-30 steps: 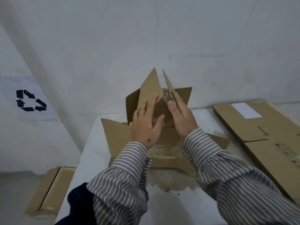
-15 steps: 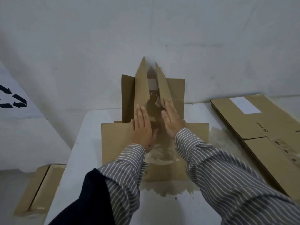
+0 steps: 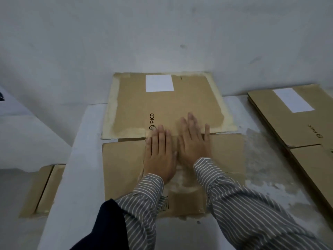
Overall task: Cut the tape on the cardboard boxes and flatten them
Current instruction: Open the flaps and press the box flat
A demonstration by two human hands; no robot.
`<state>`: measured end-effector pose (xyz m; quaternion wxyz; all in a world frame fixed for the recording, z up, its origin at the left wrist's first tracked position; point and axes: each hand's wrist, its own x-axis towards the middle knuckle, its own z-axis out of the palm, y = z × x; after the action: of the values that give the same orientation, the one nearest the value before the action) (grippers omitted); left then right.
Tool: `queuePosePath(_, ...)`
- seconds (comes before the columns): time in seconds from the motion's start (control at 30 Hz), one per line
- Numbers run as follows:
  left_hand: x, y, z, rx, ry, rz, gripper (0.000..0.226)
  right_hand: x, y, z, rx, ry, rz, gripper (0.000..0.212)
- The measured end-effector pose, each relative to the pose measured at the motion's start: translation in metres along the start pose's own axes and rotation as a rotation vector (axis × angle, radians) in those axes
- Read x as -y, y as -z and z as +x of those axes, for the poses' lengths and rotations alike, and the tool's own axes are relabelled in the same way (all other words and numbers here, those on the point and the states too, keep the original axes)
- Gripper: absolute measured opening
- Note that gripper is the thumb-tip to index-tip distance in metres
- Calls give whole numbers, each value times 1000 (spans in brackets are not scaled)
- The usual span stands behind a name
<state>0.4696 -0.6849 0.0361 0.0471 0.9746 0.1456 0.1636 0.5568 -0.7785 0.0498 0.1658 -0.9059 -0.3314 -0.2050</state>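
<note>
A brown cardboard box (image 3: pixel 169 107) lies flat on the white table (image 3: pixel 82 159), its far panel bearing a white label and the word PICO. Its far edge reaches the wall. Pale tape strips run along that panel's edges. My left hand (image 3: pixel 160 152) presses palm down on the box near the fold line, fingers straight. Beside it my right hand (image 3: pixel 194 141) presses flat too, fingers spread across the fold. Both hands hold nothing.
A stack of flattened boxes (image 3: pixel 292 120) with a white label lies on the table's right side. More flat cardboard (image 3: pixel 41 190) rests on the floor at the left. A grey wall stands close behind the table.
The upright flaps and panels that stood between my hands have been pushed down and away; the box now lies flat. Both hands went from the flaps to pressing on the flat cardboard.
</note>
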Motion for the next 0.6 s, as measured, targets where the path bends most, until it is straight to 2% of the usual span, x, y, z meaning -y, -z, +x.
queuePosePath(0.1, 3, -12, -5, 31, -28, 20, 60, -3, -15, -6, 202, -15, -26, 58)
queuePosePath(0.23, 7, -39, -12, 301, 44, 23, 69, -11, -41, -19, 564, -3, -35, 80)
queuePosePath(0.3, 13, -51, -13, 422, 75, 78, 76, -16, -57, -28, 693, 2, -16, 89)
queuePosePath(0.4, 18, -69, -7, 561, 109, 112, 68, -20, -73, -35, 724, -6, -38, 85)
queuePosePath(0.5, 24, -77, 18, 536, 135, 93, 68, -20, -77, -21, 727, -17, -25, 61)
queuePosePath(0.6, 36, -85, 49, 544, 151, 120, 67, -27, -87, 12, 758, -41, -6, 56)
